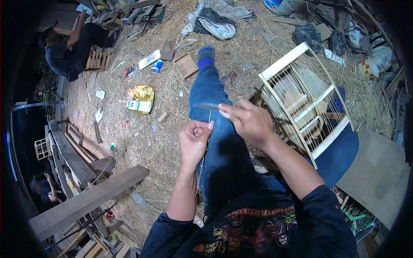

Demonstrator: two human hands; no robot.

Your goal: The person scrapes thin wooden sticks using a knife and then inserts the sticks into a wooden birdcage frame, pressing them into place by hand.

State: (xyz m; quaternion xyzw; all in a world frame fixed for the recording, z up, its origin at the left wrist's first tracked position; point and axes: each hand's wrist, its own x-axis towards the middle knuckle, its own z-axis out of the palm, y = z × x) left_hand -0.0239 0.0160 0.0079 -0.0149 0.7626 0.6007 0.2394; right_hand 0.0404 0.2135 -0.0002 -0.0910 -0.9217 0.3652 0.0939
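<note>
My left hand (pixel 194 139) is closed in a pinch around a thin stick (pixel 210 116), whose lower part runs down along my wrist. My right hand (pixel 251 120) grips a knife (pixel 204 105), its blade smeared by motion and lying across the stick's upper end. Most of the knife's handle is hidden by my fingers. Both hands are above my thigh in blue jeans (pixel 208 88). To the right of my right hand, a wooden birdcage (pixel 297 118) with thin bars leans over my other leg.
Shavings and straw cover the ground (pixel 155 137). A gold packet (pixel 140 99), a small wooden tray (pixel 186 66) and a blue can (pixel 157 66) lie ahead. A thick wooden beam (pixel 90 202) stands at left. Another person (pixel 64 51) sits at upper left; one more (pixel 45 189) is at lower left.
</note>
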